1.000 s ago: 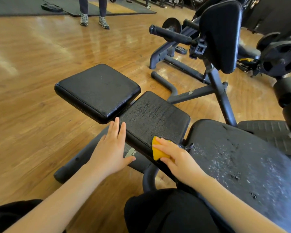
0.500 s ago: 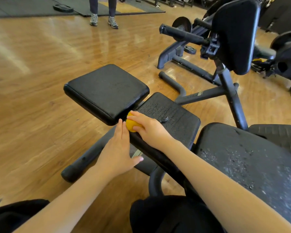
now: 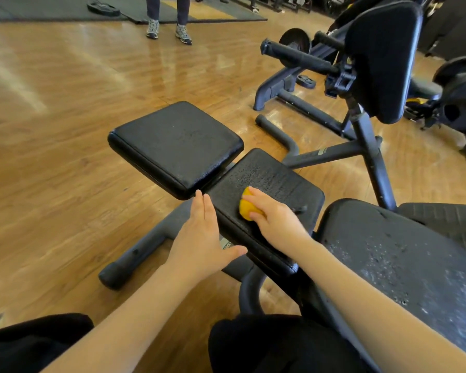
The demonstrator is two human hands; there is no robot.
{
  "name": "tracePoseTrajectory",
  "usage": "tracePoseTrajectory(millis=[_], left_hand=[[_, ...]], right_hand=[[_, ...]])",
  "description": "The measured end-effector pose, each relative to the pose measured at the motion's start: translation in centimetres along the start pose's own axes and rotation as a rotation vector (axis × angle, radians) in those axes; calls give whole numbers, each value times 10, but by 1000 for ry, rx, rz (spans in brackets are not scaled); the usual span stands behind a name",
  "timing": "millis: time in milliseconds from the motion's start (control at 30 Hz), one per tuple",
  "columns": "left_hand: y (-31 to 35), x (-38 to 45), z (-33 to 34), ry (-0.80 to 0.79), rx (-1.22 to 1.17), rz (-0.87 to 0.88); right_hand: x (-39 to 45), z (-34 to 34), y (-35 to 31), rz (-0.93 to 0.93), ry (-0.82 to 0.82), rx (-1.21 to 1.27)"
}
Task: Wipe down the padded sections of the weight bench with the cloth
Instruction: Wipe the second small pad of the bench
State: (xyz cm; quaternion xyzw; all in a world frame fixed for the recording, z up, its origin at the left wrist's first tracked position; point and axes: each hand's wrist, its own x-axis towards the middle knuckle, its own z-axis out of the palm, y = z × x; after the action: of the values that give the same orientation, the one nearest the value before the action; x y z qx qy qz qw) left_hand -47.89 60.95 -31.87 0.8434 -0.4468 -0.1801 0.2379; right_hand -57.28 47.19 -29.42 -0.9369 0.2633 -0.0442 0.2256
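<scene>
Head view shows the right hand point(image 3: 273, 219) gripping a bunched yellow cloth point(image 3: 246, 207) on the middle black textured pad point(image 3: 277, 179), mid-wipe; the left hand point(image 3: 199, 238), fingers straight, braces its edge. Next, likely the speckled large black pad point(image 3: 404, 254).

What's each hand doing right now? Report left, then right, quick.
Left hand: open, straight fingers resting against the side of the middle pad.
Right hand: closed on the yellow cloth, pressing it onto the middle pad.
</scene>
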Motion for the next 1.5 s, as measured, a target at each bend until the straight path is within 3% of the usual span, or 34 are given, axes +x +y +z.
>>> tracePoseTrajectory(millis=[133,233,400,533,700,867,1133,1267,1367,1500], left_hand=[[1,0,2,25,-4,-19],[-3,3,1,39,22,17],[-7,14,-8,19,35,65],[-7,16,-8,9,48,56],[-5,14,-4,36,8,46],[-5,15,-5,28,-1,49],[-10,26,-7,82,20,108],[-13,25,-6,92,43,146],[-19,25,-5,132,125,186],[-17,26,-6,108,169,181]], right_hand=[[54,6,-25,-45,12,54],[48,1,-11,-67,-17,46],[-16,-20,46,140,99,40],[-13,-18,38,286,133,15],[59,-3,-20,161,75,44],[63,-6,2,74,50,61],[-6,-32,63,340,224,52],[21,-25,60,349,218,-28],[69,-20,35,301,176,-35],[110,-8,-2,83,73,-34]])
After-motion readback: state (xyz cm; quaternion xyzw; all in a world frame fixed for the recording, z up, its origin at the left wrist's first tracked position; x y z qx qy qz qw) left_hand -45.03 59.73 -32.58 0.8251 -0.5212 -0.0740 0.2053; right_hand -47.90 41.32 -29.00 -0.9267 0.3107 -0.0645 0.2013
